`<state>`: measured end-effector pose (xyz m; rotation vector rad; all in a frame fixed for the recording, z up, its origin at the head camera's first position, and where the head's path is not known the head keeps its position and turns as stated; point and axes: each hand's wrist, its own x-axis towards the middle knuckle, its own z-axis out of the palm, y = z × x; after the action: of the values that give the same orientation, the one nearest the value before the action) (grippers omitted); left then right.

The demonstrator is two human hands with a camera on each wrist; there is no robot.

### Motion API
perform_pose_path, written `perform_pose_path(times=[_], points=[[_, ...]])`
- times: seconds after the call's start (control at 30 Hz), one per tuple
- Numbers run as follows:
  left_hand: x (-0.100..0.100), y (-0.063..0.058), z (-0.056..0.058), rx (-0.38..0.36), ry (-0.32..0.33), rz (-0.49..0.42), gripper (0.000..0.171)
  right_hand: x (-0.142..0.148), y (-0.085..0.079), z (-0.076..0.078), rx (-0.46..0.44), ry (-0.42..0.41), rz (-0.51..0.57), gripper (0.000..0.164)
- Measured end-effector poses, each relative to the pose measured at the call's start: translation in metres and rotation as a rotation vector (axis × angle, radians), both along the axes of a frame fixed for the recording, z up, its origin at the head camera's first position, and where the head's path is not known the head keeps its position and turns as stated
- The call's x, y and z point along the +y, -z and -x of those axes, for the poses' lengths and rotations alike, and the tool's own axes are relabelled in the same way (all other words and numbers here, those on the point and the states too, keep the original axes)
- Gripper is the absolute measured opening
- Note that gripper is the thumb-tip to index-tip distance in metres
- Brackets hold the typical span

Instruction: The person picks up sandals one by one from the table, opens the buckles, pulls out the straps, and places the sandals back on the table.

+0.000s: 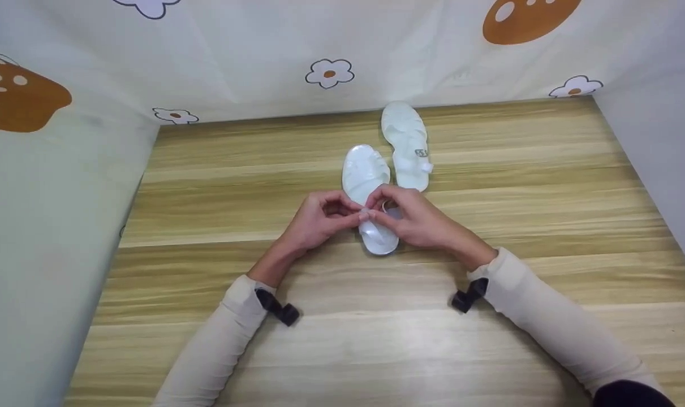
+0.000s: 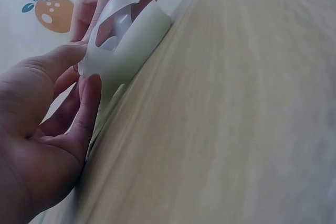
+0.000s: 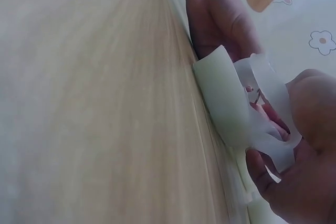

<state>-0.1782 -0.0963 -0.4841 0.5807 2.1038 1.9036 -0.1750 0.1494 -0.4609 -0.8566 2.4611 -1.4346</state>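
Note:
A pale, translucent white sandal (image 1: 365, 172) lies on the wooden surface, its toe pointing away from me. Both hands meet over its middle, at the ankle strap (image 3: 274, 85). My left hand (image 1: 319, 219) pinches the strap between thumb and fingertips from the left side. From the right, my right hand (image 1: 421, 217) also pinches it, thumb and forefinger close to the left fingertips. The strap's end is hidden between the fingers. In the left wrist view, the sandal's heel (image 2: 144, 35) rises beside the fingers, with the strap looped over it.
The other white sandal (image 1: 407, 138) lies behind and to the right, close to the back wall, with a small dark marking (image 1: 421, 152) on it. Pale printed cloth (image 1: 251, 56) hangs at the back. Light walls flank the wooden surface (image 1: 370, 333).

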Motion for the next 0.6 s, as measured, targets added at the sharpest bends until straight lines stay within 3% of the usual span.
perform_pose_path(times=[0.23, 0.6], points=[[-0.0019, 0.0005, -0.0003, -0.004, 0.006, -0.006, 0.018, -0.0017, 0.0006, -0.0007, 0.019, -0.028, 0.004, 0.013], [-0.0067, 0.0000, 0.0023, -0.073, 0.050, -0.009, 0.018, 0.0006, 0.0002, 0.0001, -0.083, 0.036, 0.045, 0.019]])
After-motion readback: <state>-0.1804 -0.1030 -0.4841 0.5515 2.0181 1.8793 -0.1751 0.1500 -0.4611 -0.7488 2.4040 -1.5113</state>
